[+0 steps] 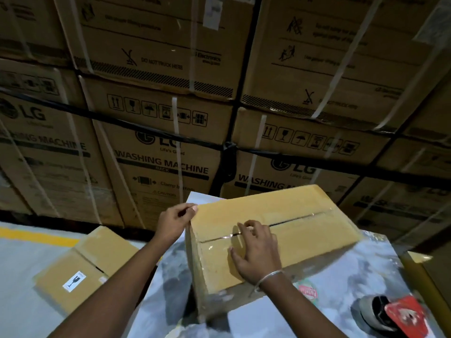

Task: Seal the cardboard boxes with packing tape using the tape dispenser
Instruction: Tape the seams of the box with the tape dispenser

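Dispenser (pixel 400 313), red plate, lies blurred at 5 o'clock on plastic-wrapped surface (pixel 341 284). Right hand (pixel 256 250) at centre, fingers loosely spread, fingertips on clear tape (pixel 219 237) over seam of box (pixel 280 230); nothing gripped. Left hand (pixel 175 220) at 11 o'clock of it, thumb and fingers pinching box's far-left corner. Second box (pixel 83 267) on floor at 8 o'clock, fragile sticker up. Strapped washing-machine cartons (pixel 161 152) wall off 12 o'clock.

Your cardboard box (pixel 292 228) lies flat at centre, flaps closed, with clear packing tape (pixel 224 237) over the near-left part of its centre seam. The red tape dispenser (pixel 395 315) lies at the near right, apart from the box.
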`<state>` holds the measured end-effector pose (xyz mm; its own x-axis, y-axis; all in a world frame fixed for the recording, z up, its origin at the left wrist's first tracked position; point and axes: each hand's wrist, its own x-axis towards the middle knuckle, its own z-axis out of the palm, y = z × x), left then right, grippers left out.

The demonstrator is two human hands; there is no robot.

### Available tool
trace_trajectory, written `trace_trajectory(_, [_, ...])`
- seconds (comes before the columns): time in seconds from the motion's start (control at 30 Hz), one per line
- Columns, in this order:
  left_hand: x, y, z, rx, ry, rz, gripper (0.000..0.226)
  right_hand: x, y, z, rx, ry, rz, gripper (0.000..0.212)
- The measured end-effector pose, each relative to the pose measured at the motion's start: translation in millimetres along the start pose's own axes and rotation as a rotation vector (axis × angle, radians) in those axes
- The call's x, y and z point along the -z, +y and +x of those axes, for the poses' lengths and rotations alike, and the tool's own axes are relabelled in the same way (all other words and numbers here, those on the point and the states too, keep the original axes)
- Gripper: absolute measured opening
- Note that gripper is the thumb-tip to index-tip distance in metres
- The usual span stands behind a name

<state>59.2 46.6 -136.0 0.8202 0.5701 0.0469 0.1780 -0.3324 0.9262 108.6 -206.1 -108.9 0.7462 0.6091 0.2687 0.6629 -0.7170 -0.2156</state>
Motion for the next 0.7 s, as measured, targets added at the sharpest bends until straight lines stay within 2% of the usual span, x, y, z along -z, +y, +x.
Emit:
trace_trajectory(0.13, [-4,3,-51,0.008,0.094,-0.060,0.013,11,34,-3,-0.092,-0.120,0.070,0.068])
trace_trajectory(0.23, [-11,11,-80,0.036,0.089,-0.089,0.003,24,57,-7,-0.065,-0.182,0.219,0.057])
trace_trajectory(0.37, [-24,18,-114,0.048,0.037,-0.061,0.008,37,85,-14,-0.017,-0.115,0.327,0.025])
trace_trajectory(0.57, [-46,33,-153,0.035,0.081,0.133,0.008,45,105,-25,-0.040,-0.047,0.324,0.019])
trace_trajectory(0.7, [-51,46,-166,0.120,0.067,0.117,0.010,46,116,-36,-0.104,-0.007,0.249,0.020])
